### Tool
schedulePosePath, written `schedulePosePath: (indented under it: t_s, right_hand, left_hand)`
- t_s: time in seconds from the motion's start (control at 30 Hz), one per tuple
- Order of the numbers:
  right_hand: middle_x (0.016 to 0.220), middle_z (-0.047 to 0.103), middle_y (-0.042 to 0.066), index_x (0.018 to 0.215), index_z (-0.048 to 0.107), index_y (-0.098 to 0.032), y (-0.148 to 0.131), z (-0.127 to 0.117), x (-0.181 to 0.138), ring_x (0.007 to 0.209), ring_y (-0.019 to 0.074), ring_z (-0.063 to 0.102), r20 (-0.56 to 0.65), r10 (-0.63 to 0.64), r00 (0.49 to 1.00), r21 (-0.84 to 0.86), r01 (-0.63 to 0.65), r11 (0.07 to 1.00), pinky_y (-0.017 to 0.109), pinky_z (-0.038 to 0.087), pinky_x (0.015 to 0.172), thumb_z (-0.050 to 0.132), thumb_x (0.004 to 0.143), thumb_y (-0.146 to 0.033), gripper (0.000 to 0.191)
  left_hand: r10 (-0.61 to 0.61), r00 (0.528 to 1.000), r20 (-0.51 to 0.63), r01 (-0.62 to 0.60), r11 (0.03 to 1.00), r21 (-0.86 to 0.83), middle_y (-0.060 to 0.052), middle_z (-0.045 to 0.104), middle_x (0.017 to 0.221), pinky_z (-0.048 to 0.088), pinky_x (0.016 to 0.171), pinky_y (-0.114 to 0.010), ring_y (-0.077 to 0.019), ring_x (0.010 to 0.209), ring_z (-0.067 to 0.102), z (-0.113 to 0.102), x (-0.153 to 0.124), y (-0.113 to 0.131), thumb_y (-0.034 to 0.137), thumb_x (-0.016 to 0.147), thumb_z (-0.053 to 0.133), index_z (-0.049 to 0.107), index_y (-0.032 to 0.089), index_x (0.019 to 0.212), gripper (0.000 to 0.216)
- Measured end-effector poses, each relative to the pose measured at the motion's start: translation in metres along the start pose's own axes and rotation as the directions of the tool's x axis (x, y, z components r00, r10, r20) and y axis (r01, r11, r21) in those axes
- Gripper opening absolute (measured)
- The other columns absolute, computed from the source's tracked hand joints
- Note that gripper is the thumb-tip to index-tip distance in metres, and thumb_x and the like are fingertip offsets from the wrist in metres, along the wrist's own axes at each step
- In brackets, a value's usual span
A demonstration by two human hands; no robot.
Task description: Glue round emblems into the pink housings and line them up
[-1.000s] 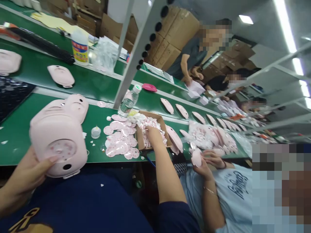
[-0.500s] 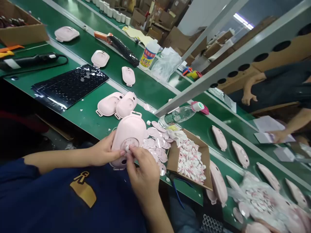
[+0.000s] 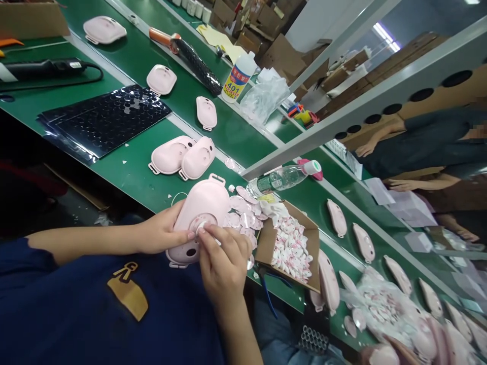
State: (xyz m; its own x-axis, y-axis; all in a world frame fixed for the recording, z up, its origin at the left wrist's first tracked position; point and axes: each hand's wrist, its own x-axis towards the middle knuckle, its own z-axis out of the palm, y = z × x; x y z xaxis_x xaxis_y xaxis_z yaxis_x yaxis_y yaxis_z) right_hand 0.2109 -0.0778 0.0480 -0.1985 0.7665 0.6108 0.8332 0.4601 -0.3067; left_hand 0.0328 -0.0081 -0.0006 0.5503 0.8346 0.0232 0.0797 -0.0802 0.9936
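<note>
A pink case (image 3: 208, 196) was left of the cardboard box (image 3: 268, 244), gripped by the left hand (image 3: 164, 230), fingers curled behind, thumb in front; the right hand (image 3: 225, 256) was nearly closed, pinching a small white piece (image 3: 201, 227) at the case's round recess.

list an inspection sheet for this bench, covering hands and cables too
surface: green bench, with scattered white scraps
job's things: pink case; small white piece at its round recess; pink discs; cardboard box of white-and-pink pieces
clutter: water bottle, glossy black sheets, bottle marked 401
left hand: gripping the pink case
right hand: pinching the small white piece, which the fingers partly hide
cables: black cord from a black tool
surroundings: co-worker in a dark top across the bench
</note>
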Motion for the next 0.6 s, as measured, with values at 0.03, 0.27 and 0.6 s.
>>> schedulePosePath:
  t_s: [0.03, 0.27, 0.6]
  right_hand:
    - [0.103, 0.077, 0.003, 0.106, 0.071, -0.022, 0.0, 0.001, 0.0, 0.094, 0.0184, 0.064, -0.014, -0.012, 1.0, 0.001, 0.012, 1.0, 0.036, 0.042, 0.086, 0.06, 0.096, -0.012, 0.018]
    - [0.12, 0.072, 0.003, 0.119, 0.068, -0.029, 0.008, 0.003, -0.01, 0.108, 0.0212, 0.063, -0.04, 0.009, 0.999, 0.073, -0.006, 0.997, 0.04, 0.042, 0.098, 0.063, 0.092, -0.012, 0.032]
    - [0.163, 0.034, 0.011, 0.16, 0.019, -0.027, 0.006, 0.034, -0.03, 0.149, 0.026, 0.038, 0.412, 0.557, 0.721, 0.746, -0.618, 0.248, 0.047, 0.036, 0.122, 0.062, 0.092, -0.043, 0.082]
  left_hand:
    - [-0.029, 1.0, 0.008, 0.029, 0.999, -0.027, -0.015, 0.064, 0.132, 0.052, 0.101, -0.047, -0.035, 0.12, 0.063, 0.001, -0.001, 0.001, 0.049, 0.087, 0.068, 0.047, 0.014, 0.139, 0.066]
    - [-0.076, 0.997, 0.02, 0.078, 0.984, -0.162, -0.015, 0.066, 0.131, 0.052, 0.102, -0.049, -0.0371, 0.121, 0.062, 0.002, -0.005, -0.003, 0.052, 0.085, 0.071, 0.05, 0.015, 0.136, 0.066]
    - [0.065, 0.998, 0.006, -0.062, 0.98, -0.188, -0.014, 0.066, 0.123, 0.048, 0.107, -0.052, -0.0366, 0.121, 0.061, 0.0, -0.008, -0.002, 0.045, 0.087, 0.071, 0.045, 0.017, 0.142, 0.067]
